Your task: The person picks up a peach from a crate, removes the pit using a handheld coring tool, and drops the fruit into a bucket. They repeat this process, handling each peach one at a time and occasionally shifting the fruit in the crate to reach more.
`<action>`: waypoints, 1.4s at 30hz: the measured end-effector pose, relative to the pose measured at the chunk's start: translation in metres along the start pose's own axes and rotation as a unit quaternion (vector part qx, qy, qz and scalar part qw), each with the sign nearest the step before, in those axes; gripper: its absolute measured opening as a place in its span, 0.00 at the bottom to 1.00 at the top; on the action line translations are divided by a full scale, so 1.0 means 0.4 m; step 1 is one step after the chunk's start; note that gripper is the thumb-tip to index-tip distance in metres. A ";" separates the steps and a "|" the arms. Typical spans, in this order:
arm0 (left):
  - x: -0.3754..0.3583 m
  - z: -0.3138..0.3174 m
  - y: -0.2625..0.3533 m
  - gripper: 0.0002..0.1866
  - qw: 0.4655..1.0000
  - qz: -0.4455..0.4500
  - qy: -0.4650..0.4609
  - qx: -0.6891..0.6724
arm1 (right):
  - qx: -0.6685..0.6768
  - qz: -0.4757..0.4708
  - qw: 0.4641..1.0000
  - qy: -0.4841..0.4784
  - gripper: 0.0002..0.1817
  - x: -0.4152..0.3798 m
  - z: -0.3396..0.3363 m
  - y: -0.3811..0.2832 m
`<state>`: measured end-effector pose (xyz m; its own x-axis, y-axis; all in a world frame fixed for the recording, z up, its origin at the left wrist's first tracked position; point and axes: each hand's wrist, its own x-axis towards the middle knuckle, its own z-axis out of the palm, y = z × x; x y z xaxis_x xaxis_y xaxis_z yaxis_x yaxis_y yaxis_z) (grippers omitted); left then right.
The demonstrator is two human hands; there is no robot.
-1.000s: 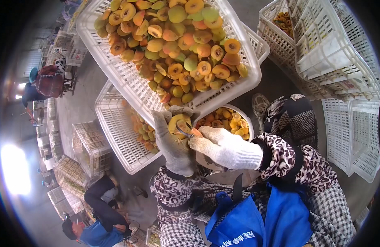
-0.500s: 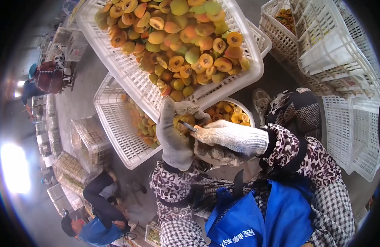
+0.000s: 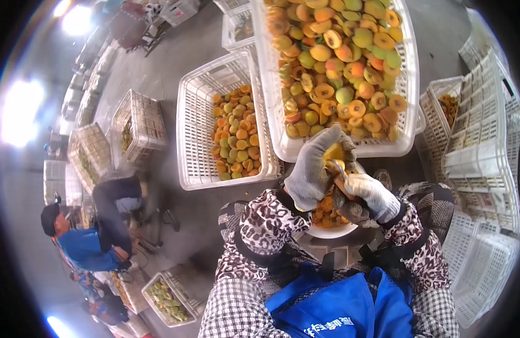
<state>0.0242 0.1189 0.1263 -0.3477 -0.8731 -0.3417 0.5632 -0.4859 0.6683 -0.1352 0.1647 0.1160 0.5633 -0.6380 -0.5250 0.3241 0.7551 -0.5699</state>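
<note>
My left hand [image 3: 312, 172], in a grey-white knit glove, is closed around a yellow apricot [image 3: 334, 151]. My right hand [image 3: 372, 196], also gloved, grips a small knife [image 3: 339, 179] by its handle, with the blade against or very near the fruit. Both hands are close together at the near edge of a large white crate [image 3: 409, 121] heaped with apricots, many cut in half with brown hollows showing. Below the hands a white bowl [image 3: 327, 232] holds orange apricot pieces, partly hidden by the gloves.
Another white crate [image 3: 184, 132] of orange and green apricots stands on the floor to the left. Stacked white crates [image 3: 480, 152] line the right side. A seated person in blue [image 3: 88, 248] works at the lower left, near a smaller crate of green fruit [image 3: 167, 301].
The view has turned, so the crates and both hands appear rotated and further right. The left hand still holds the apricot and the right hand still grips the knife.
</note>
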 end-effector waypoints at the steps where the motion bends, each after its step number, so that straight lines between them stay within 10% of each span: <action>1: -0.005 -0.006 0.004 0.19 0.997 0.027 -0.015 0.064 | -0.066 -0.015 0.998 -0.008 0.22 0.000 -0.002 -0.003; 5: -0.019 -0.028 0.036 0.13 0.990 0.018 0.010 0.137 | -0.297 0.052 0.950 -0.079 0.27 -0.062 -0.014 -0.041; 6: -0.021 -0.038 0.044 0.11 0.983 -0.005 0.066 0.171 | -0.507 -0.018 0.856 -0.104 0.24 -0.054 -0.040 -0.031; 8: -0.033 -0.063 0.044 0.05 0.912 0.229 0.063 0.335 | -0.733 -0.028 0.680 0.015 0.17 -0.025 -0.072 0.028; 9: -0.061 -0.044 0.086 0.05 0.847 0.239 0.139 0.454 | -0.814 0.015 0.576 0.077 0.16 0.008 -0.106 0.073; 10: -0.043 -0.104 0.104 0.11 0.894 0.165 0.225 0.350 | -0.859 0.001 0.511 0.019 0.15 0.050 -0.232 0.151; 12: -0.015 -0.285 0.132 0.13 0.705 0.257 0.302 0.588 | -0.815 0.033 0.571 0.092 0.14 0.015 -0.130 0.089; 13: -0.032 -0.270 0.138 0.13 0.491 0.250 0.377 0.744 | -0.818 -0.016 0.565 0.104 0.14 0.014 -0.173 0.126; 14: -0.031 -0.281 0.148 0.14 0.415 0.242 0.410 0.775 | -0.944 -0.065 0.320 0.040 0.12 0.010 -0.187 0.144; 15: -0.025 -0.285 0.148 0.14 0.414 0.242 0.406 0.778 | -0.943 -0.064 0.324 0.042 0.12 0.005 -0.208 0.147; 17: -0.008 -0.259 0.150 0.14 0.463 0.401 0.349 0.709 | -0.793 -0.063 0.588 0.145 0.12 -0.021 -0.137 0.070; 20: 0.066 -0.157 0.054 0.12 0.614 0.402 0.126 0.667 | -0.694 -0.148 0.672 0.211 0.15 -0.015 -0.141 0.042; 25: 0.208 -0.041 -0.120 0.27 0.446 0.150 -0.020 0.882 | -0.446 -0.288 0.794 0.297 0.16 -0.030 -0.214 -0.063; 26: 0.217 -0.031 -0.136 0.31 0.451 0.137 -0.048 0.881 | -0.517 -0.378 0.721 0.265 0.18 -0.043 -0.169 -0.141; 27: 0.215 -0.031 -0.154 0.35 0.455 0.114 -0.081 0.879 | -0.309 -0.203 0.879 0.300 0.19 -0.091 -0.120 -0.221; 30: 0.246 -0.074 -0.192 0.35 0.393 0.244 -0.206 0.862 | -0.543 -0.354 0.668 0.366 0.23 -0.006 -0.151 -0.372; 31: 0.254 -0.085 -0.195 0.35 0.393 0.257 -0.203 0.859 | -0.537 -0.314 0.709 0.333 0.24 -0.007 -0.097 -0.452; 34: 0.283 -0.106 -0.199 0.32 0.435 0.256 -0.188 0.843 | -0.631 -0.442 0.531 0.352 0.22 0.125 -0.069 -0.637; 37: 0.271 -0.085 -0.170 0.31 0.447 0.262 -0.210 0.829 | -0.650 -0.348 0.564 0.372 0.26 0.240 -0.005 -0.813; 41: 0.289 -0.098 -0.182 0.30 0.470 0.277 -0.209 0.811 | -0.693 -0.331 0.418 0.485 0.30 0.440 -0.083 -0.829; 42: 0.285 -0.105 -0.180 0.30 0.478 0.276 -0.208 0.807 | -0.735 -0.246 0.465 0.427 0.32 0.408 -0.026 -0.804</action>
<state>-0.0247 0.0527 0.0115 -0.7878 -0.6046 0.1176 -0.5418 0.7710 0.3346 -0.1555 -0.1840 0.2070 -0.0150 -0.9805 0.1960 -0.9702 -0.0331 -0.2398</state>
